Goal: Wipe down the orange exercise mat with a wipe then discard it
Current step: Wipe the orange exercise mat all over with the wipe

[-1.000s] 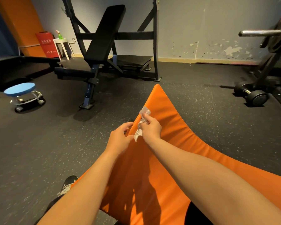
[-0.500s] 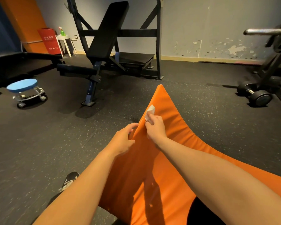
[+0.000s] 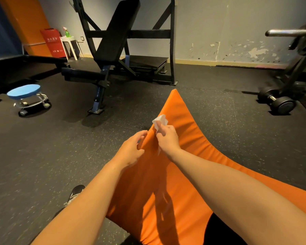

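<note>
On the dark rubber floor [image 3: 42,156] of a gym, seen from the wearer's head, one orange exercise mat [image 3: 193,156] runs from the near right to the middle of the scene. Its left side is lifted into a ridge that ends in a far pointed corner.

The right hand [image 3: 167,140] sits on top of that ridge, its fingers curled round one crumpled white wipe [image 3: 160,120], which pokes out on the far side of the hand and touches the mat. The left hand [image 3: 131,152] lies just beside it on the left, against the raised edge, with its fingers loosely spread. Whether it grips the edge or only steadies it cannot be told.

The step in hand looks like wiping along the raised edge toward the far corner. To do it well, the left hand should keep the ridge firm so the mat does not fold away. The right hand should press the wipe flat and draw it in one steady stroke to the corner, then overlap the next pass. The broad face to the right looks as if it needs the same treatment.

Counted: one mat, one wipe, two hands. Farther off stand one black weight bench [image 3: 117,32], one blue wheeled stool [image 3: 24,89] at the left and one dumbbell [image 3: 277,101] at the right. At the far left, one green spray bottle [image 3: 67,32] stands on a small white table [image 3: 72,40]. One shoe [image 3: 76,192] shows near the left forearm.
</note>
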The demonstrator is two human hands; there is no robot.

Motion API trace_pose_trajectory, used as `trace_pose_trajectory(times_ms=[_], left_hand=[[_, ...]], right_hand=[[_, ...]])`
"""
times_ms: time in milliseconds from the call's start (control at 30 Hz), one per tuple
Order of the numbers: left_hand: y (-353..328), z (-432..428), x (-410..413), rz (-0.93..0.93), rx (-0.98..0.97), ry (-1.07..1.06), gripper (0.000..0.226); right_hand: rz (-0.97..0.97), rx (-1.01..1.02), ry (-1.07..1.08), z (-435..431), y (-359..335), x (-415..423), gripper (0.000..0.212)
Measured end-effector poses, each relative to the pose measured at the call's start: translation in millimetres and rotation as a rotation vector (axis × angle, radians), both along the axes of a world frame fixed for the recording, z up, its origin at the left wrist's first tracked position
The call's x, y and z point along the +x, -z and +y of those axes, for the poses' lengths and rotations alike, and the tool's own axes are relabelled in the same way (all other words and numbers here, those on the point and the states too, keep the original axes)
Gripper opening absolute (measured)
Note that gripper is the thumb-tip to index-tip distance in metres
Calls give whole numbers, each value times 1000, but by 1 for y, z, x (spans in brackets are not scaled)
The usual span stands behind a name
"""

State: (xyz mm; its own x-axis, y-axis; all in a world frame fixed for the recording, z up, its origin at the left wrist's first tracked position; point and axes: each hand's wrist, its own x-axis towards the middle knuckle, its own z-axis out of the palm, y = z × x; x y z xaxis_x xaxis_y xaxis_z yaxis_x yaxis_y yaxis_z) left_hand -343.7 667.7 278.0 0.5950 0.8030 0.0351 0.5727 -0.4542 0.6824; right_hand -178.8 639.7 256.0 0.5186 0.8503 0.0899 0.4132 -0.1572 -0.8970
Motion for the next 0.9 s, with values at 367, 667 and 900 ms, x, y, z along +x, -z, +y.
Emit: trace_pose_trajectory(times_ms=[367, 667, 900], left_hand=[[12, 6, -3, -73, -58, -81, 51], [21, 7, -13, 47, -20, 9, 62], [20, 4, -6, -10, -60, -92, 52]], right_hand=[[26, 16, 23, 7, -3, -11, 36], [-108, -70, -133, -5, 20, -22, 20], [-8, -50, 71, 8, 6, -19, 42]])
